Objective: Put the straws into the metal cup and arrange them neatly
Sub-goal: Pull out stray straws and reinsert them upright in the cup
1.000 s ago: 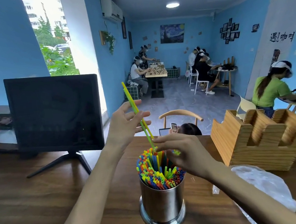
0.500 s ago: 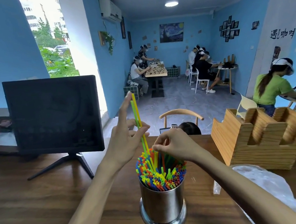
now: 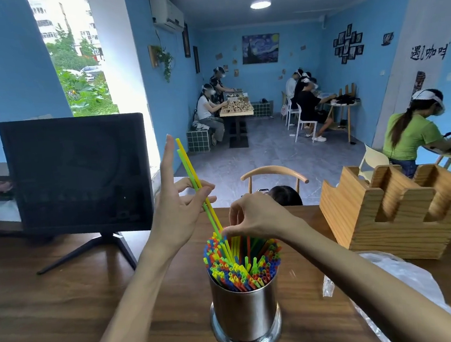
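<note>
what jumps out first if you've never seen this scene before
The metal cup at the near table edge, crammed with bright straws. Just above it the left hand holds a green and a yellow straw upright, while the right hand pinches at the bundle's top. A dark monitor stands at left.

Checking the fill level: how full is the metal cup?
Nearly full: the metal cup is packed with straws rim to rim, ends standing above it.
</note>
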Motion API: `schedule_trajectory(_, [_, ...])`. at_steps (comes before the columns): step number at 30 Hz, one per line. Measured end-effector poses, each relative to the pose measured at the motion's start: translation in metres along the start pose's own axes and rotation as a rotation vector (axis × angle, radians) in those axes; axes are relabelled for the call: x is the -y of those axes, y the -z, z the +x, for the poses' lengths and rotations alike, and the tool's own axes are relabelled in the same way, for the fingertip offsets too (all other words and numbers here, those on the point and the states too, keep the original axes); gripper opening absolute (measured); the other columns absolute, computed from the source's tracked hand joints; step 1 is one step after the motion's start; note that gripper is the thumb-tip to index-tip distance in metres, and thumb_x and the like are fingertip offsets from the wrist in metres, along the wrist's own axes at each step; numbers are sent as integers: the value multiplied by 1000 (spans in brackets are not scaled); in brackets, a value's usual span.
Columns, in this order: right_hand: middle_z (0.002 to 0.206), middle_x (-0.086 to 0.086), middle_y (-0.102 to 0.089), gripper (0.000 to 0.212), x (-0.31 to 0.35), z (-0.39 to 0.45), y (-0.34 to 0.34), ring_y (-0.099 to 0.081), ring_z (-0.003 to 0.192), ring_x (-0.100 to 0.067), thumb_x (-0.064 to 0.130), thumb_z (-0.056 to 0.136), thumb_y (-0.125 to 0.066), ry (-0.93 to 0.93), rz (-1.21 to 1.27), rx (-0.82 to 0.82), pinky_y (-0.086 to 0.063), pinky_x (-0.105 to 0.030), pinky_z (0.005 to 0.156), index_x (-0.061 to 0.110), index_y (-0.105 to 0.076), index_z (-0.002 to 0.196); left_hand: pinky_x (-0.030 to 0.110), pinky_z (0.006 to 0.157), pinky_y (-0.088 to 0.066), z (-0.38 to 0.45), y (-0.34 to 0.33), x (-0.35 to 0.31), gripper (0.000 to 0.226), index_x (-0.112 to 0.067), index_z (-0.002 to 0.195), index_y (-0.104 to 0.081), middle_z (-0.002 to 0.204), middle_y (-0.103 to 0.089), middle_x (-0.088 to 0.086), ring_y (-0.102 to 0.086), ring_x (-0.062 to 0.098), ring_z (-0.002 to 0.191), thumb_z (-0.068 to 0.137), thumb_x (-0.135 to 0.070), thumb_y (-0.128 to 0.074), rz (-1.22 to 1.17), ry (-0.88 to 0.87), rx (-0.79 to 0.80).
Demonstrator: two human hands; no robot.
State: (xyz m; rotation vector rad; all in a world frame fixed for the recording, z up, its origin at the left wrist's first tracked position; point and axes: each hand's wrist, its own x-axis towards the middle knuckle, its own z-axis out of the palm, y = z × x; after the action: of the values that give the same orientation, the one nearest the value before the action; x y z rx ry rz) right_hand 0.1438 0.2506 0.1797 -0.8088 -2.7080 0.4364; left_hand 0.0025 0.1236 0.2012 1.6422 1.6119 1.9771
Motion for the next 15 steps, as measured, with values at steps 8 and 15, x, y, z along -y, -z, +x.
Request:
schedule_trajectory(8, [84,6,-68,34,4,6,3,-64,81,-11,48,84,-78,35,-26,71,-49,-20,65,16,-77,94,36,78,-64,-5,5,-6,102,-53,156,-10,91,-72,-26,-77,20,78,92,-4,-72,-24,82,-31])
schedule_trajectory(15, [113,-3,-66,28,3,2,1,-57,95,-14,38,100,-62,125,-107,200,-45,-24,76,15,-65,116,40,81,-63,-6,6,-4,103,-53,155,-9,87,-67,-40,-77,16,80,91,-3,-72,-45,102,-29])
